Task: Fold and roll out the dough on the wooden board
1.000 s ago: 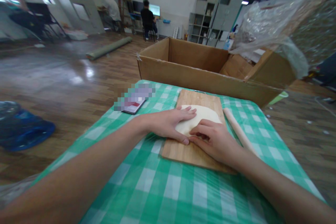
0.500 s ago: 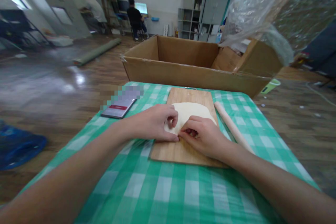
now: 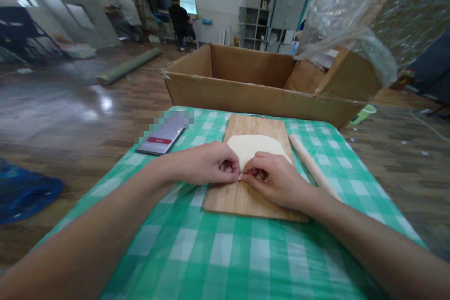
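A flat pale sheet of dough (image 3: pixel 256 146) lies on a wooden cutting board (image 3: pixel 246 197) on the green checked tablecloth (image 3: pixel 218 253). My left hand (image 3: pixel 207 165) and my right hand (image 3: pixel 272 179) meet at the dough's near edge. Both are closed in a pinch on that edge, fingertips almost touching each other. The near part of the dough is hidden under my fingers. A wooden rolling pin (image 3: pixel 311 165) lies just right of the board.
A phone (image 3: pixel 160 140) lies on the cloth left of the board. A large open cardboard box (image 3: pixel 260 85) stands behind the table, with crumpled clear plastic (image 3: pixel 365 14) over its right side. Two people sit at desks far back. A blue bag (image 3: pixel 24 192) lies on the floor, left.
My left hand went from lying flat on the dough to a pinch at its near edge. Both hands drew together toward me. The view shifted slightly.
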### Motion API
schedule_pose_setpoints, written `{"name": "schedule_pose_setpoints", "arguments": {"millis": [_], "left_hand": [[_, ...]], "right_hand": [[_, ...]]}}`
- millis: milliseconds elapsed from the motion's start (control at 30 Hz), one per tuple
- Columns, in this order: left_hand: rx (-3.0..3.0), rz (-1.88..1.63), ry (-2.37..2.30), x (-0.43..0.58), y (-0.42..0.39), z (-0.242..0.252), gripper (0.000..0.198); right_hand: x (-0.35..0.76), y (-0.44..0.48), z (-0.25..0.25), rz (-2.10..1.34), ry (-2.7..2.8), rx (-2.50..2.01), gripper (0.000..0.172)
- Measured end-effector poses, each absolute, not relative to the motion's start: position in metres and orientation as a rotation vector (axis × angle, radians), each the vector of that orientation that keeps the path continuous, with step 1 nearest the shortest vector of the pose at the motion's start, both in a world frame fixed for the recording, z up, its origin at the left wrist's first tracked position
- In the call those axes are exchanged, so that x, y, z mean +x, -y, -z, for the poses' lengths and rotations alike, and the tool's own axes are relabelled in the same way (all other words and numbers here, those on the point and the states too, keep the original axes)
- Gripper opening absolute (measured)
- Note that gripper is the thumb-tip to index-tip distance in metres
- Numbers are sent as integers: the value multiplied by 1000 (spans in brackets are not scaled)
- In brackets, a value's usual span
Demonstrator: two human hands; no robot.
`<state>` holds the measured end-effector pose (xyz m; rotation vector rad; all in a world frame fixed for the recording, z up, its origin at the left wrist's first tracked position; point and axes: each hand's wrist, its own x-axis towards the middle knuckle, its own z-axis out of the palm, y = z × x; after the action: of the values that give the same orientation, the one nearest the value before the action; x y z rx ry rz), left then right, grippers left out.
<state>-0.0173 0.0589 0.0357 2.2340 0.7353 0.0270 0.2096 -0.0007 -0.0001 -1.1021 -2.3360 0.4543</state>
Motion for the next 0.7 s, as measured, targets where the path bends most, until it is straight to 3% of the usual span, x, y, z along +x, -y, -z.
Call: {"name": "schedule_pose_setpoints", "arguments": {"millis": [133,300,400,700], "left_hand": [[2141,-81,-739,-18,-63,-32,18],[2032,-154,-741,-20,-70,-25,32],[1990,-141,-736,-25,-75,-23,34],[1863,-157,-659,-34,-85,-16,35]], "right_hand": [[206,2,0,-465,2295,-1175,9],[203,2,1,-466,2289,-1219,6],[204,3,1,-457,2346,-1163,13],[199,6,5,-207,2425,-1150,20]]}}
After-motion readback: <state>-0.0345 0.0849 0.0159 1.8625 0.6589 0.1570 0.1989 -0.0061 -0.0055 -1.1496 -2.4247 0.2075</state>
